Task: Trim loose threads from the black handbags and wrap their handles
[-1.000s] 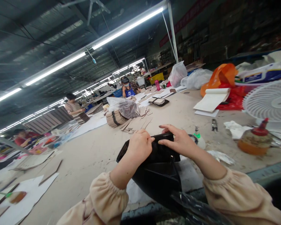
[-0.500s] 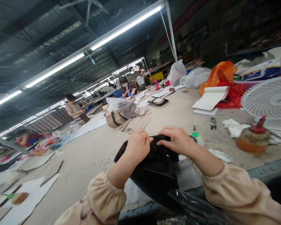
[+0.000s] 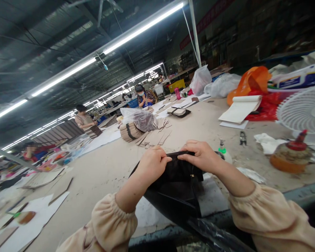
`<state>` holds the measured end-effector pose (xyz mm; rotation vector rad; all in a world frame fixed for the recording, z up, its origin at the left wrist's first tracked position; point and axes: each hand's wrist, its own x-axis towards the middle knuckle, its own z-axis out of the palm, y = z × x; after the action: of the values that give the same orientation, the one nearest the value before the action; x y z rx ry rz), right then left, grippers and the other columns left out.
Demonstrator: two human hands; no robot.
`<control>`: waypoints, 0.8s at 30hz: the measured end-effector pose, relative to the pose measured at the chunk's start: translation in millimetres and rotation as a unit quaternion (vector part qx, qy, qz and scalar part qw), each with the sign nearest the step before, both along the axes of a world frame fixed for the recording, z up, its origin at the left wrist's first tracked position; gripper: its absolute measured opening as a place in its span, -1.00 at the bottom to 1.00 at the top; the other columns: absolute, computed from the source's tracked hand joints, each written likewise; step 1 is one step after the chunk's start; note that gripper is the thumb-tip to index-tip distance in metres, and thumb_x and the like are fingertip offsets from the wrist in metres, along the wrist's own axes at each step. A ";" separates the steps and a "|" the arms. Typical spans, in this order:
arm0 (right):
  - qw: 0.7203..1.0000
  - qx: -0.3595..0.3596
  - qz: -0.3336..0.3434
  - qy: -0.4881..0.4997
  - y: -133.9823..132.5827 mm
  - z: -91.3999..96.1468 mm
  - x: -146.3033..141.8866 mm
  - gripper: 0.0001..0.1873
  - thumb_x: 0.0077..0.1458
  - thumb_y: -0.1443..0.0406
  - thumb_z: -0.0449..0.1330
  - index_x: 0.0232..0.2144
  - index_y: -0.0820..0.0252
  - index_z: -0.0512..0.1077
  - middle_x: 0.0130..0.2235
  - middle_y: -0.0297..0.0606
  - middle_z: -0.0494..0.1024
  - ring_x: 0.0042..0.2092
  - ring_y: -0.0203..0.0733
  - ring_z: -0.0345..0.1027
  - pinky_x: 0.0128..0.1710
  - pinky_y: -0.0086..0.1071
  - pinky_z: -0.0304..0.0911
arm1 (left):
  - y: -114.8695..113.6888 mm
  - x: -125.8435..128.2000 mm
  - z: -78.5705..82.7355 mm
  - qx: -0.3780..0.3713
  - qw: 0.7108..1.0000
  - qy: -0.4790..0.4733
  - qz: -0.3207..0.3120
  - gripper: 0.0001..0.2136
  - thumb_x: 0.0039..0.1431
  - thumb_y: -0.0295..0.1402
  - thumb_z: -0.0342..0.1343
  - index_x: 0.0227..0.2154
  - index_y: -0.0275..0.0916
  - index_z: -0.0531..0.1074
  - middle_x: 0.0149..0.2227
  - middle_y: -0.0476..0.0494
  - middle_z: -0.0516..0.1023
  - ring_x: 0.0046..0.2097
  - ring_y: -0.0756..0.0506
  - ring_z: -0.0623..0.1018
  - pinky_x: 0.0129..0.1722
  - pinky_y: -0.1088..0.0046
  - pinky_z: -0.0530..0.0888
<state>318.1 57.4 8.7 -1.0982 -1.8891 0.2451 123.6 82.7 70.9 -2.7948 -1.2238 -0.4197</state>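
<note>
A black bag (image 3: 170, 199) with a dark lining and a small metal zipper pull (image 3: 192, 175) lies at the table's near edge, its mouth toward the far side. My left hand (image 3: 153, 162) pinches the bag's upper rim between thumb and fingers. Close beside it on the same rim, my right hand (image 3: 199, 155) is closed with thumb below and fingers above. Part of the bag is hidden behind my left hand and forearm. Clear plastic film (image 3: 215, 232) covers a strap-like part hanging toward me. White paper (image 3: 212, 196) lies under the bag.
To the right are a green-collared bottle (image 3: 222, 150), nippers (image 3: 243, 138), a red-capped glue bottle (image 3: 291, 154), a white fan (image 3: 304, 108) and a notepad (image 3: 240, 108). Ahead sits a bundle of brown pieces (image 3: 131, 132) under plastic. Other people work farther back.
Both hands keep their grip on the rim, which is now drawn straighter, and more of the dark lining shows. The view has shifted slightly, so the table things sit a little differently.
</note>
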 end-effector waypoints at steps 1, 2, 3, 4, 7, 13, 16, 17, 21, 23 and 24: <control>1.000 -0.004 0.002 0.002 0.1 0.3 0.0 -0.83 0.04 0.21 0.19 -0.46 0.19 0.48 -0.47 -0.33 0.39 -0.37 -0.29 0.28 -0.37 -0.44 0.11 | 1.0 -3.4 1.4 -0.003 1.000 0.011 0.000 -0.79 0.09 -0.30 0.09 -0.60 -0.27 0.40 -0.44 -0.06 0.44 -0.34 -0.02 0.41 -0.32 0.49 0.31; 1.000 -0.006 0.002 0.003 0.4 0.4 0.0 -0.83 0.04 0.21 0.19 -0.46 0.19 0.48 -0.47 -0.33 0.39 -0.37 -0.28 0.28 -0.37 -0.44 0.11 | 2.0 -6.9 2.8 -0.004 1.000 0.020 -0.001 -0.79 0.10 -0.31 0.08 -0.60 -0.27 0.40 -0.44 -0.06 0.44 -0.34 -0.02 0.41 -0.33 0.49 0.31; 1.000 -0.008 0.002 0.002 0.7 0.3 -0.1 -0.83 0.04 0.21 0.18 -0.46 0.19 0.48 -0.47 -0.34 0.38 -0.36 -0.28 0.29 -0.37 -0.43 0.12 | 2.9 -10.1 4.1 -0.004 1.000 0.026 -0.001 -0.79 0.11 -0.32 0.07 -0.59 -0.27 0.40 -0.44 -0.06 0.44 -0.35 -0.01 0.41 -0.33 0.49 0.31; 1.000 -0.010 -0.001 0.002 1.0 0.0 -0.2 -0.82 0.05 0.20 0.18 -0.46 0.18 0.48 -0.47 -0.33 0.38 -0.36 -0.28 0.29 -0.37 -0.43 0.12 | 3.7 -12.9 5.1 -0.003 1.000 0.030 -0.001 -0.79 0.11 -0.33 0.06 -0.59 -0.27 0.40 -0.44 -0.06 0.44 -0.35 -0.01 0.41 -0.33 0.49 0.31; 1.000 -0.010 -0.009 0.001 1.9 -1.6 -0.6 -0.81 0.07 0.20 0.15 -0.42 0.16 0.50 -0.46 -0.32 0.39 -0.36 -0.27 0.30 -0.35 -0.42 0.14 | 5.5 -18.5 6.2 -0.003 0.999 0.034 0.005 -0.78 0.12 -0.33 0.04 -0.59 -0.27 0.41 -0.44 -0.07 0.44 -0.35 -0.01 0.42 -0.34 0.49 0.31; 1.000 0.005 -0.018 0.013 1.5 -1.7 -3.5 -0.82 0.07 0.21 0.15 -0.39 0.15 0.51 -0.43 -0.30 0.44 -0.35 -0.26 0.32 -0.34 -0.41 0.18 | 8.6 -21.3 -0.1 0.003 1.000 0.013 0.018 -0.77 0.14 -0.32 0.02 -0.57 -0.27 0.42 -0.43 -0.09 0.45 -0.33 -0.02 0.42 -0.31 0.48 0.32; 1.000 0.000 -0.027 0.015 -0.2 1.0 -5.2 -0.83 0.06 0.23 0.16 -0.42 0.16 0.51 -0.44 -0.30 0.44 -0.36 -0.26 0.32 -0.35 -0.42 0.18 | 9.3 -21.1 -2.9 0.014 1.000 0.012 0.021 -0.76 0.15 -0.32 0.01 -0.58 -0.28 0.41 -0.44 -0.09 0.44 -0.35 -0.02 0.42 -0.33 0.48 0.31; 0.999 -0.002 -0.031 0.013 -0.9 1.9 -5.6 -0.84 0.06 0.23 0.16 -0.43 0.16 0.51 -0.44 -0.30 0.44 -0.36 -0.26 0.32 -0.36 -0.42 0.18 | 9.3 -20.8 -3.4 0.018 0.999 0.014 0.023 -0.76 0.15 -0.31 0.01 -0.58 -0.27 0.40 -0.45 -0.09 0.44 -0.36 -0.02 0.42 -0.34 0.47 0.31; 0.999 -0.003 -0.037 0.003 -2.3 4.1 -6.4 -0.85 0.05 0.24 0.16 -0.45 0.16 0.51 -0.46 -0.31 0.43 -0.37 -0.27 0.31 -0.38 -0.42 0.17 | 8.7 -19.8 -3.6 0.027 0.999 0.023 0.034 -0.75 0.15 -0.30 0.00 -0.58 -0.27 0.41 -0.45 -0.10 0.45 -0.36 -0.03 0.42 -0.33 0.46 0.31; 0.999 -0.001 -0.039 0.002 -2.4 4.3 -6.7 -0.85 0.06 0.24 0.16 -0.45 0.16 0.50 -0.46 -0.31 0.43 -0.37 -0.27 0.31 -0.37 -0.42 0.17 | 8.5 -19.2 -3.1 0.029 0.999 0.025 0.037 -0.75 0.15 -0.30 0.00 -0.57 -0.28 0.41 -0.45 -0.11 0.45 -0.35 -0.04 0.42 -0.32 0.46 0.31; 0.999 0.001 -0.040 0.001 -2.4 4.3 -6.9 -0.85 0.06 0.24 0.16 -0.45 0.16 0.50 -0.46 -0.31 0.43 -0.37 -0.27 0.31 -0.37 -0.43 0.17 | 8.4 -18.9 -2.7 0.031 0.998 0.027 0.039 -0.75 0.15 -0.30 -0.01 -0.57 -0.28 0.41 -0.44 -0.11 0.45 -0.35 -0.04 0.43 -0.32 0.46 0.31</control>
<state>311.2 55.0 13.0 -1.1686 -1.8394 0.1979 104.7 91.2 68.1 -2.6785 -1.2811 -0.3688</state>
